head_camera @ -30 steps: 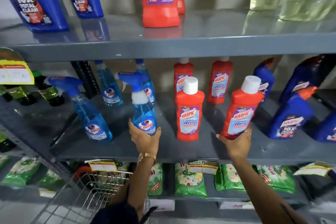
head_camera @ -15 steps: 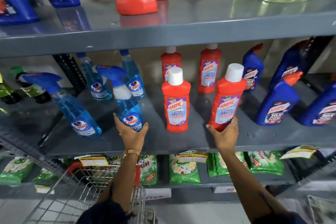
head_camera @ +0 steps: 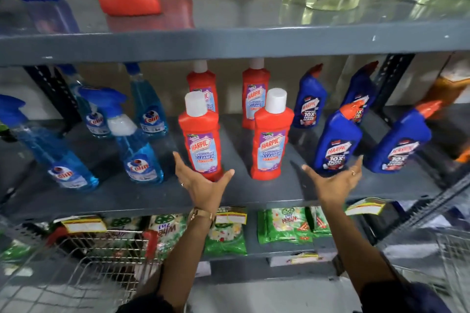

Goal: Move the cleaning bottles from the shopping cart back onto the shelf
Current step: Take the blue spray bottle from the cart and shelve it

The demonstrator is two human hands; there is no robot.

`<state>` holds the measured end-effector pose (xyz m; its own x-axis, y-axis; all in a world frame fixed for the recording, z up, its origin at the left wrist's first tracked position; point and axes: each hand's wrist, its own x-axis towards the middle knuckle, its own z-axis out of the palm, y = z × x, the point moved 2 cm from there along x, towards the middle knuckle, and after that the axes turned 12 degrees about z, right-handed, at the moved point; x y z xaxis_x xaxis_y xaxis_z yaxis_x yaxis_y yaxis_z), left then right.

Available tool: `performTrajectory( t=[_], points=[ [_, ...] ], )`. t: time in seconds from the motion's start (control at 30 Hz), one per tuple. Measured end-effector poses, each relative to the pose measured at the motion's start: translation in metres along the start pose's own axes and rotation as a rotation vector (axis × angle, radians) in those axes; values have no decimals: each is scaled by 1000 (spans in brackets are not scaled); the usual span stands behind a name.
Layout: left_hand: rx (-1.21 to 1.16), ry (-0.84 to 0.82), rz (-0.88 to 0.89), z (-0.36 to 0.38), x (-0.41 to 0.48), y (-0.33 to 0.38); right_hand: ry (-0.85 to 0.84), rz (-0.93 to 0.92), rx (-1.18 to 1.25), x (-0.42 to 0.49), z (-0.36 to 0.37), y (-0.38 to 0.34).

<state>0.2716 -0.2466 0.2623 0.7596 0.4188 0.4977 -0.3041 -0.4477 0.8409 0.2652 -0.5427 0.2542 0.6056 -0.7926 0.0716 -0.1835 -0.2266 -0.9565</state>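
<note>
My left hand [head_camera: 203, 187] is open with fingers spread, just below the base of a red Harpic bottle [head_camera: 201, 140] standing on the grey middle shelf [head_camera: 254, 190]. To its right a second red Harpic bottle [head_camera: 270, 134] stands free. My right hand [head_camera: 335, 183] is open too, palm up in front of a blue Harpic bottle [head_camera: 335, 142]. A blue Colin spray bottle [head_camera: 137, 147] stands left of my left hand, untouched. The wire shopping cart [head_camera: 89, 262] is at the lower left, and its contents are blurred.
More Colin sprays, red and blue Harpic bottles fill the back and sides of the middle shelf. The upper shelf [head_camera: 229, 43] carries large red, blue and pale yellow bottles. Green detergent packets [head_camera: 284, 226] lie on the lower shelf. Another wire cart [head_camera: 455, 262] is at the right.
My left hand let go of the Colin spray bottle and my right hand let go of the red Harpic bottle, which now stands on the shelf. Both hands shifted right and opened.
</note>
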Motion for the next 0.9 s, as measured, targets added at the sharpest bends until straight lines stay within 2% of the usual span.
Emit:
performTrajectory(
  t=[0.1,0.27,0.5,0.9],
  points=[
    [29,-13,-69,11,4,-10,-74,-27,-37,20,5,6],
    [132,-102,-44,17,3,-27,-47,-38,-51,33,5,12],
    [137,-116,-26,16,1,-32,-44,-95,-69,35,3,18],
    [123,-97,-80,13,-1,-29,-152,-30,-141,23,-8,10]
  ],
)
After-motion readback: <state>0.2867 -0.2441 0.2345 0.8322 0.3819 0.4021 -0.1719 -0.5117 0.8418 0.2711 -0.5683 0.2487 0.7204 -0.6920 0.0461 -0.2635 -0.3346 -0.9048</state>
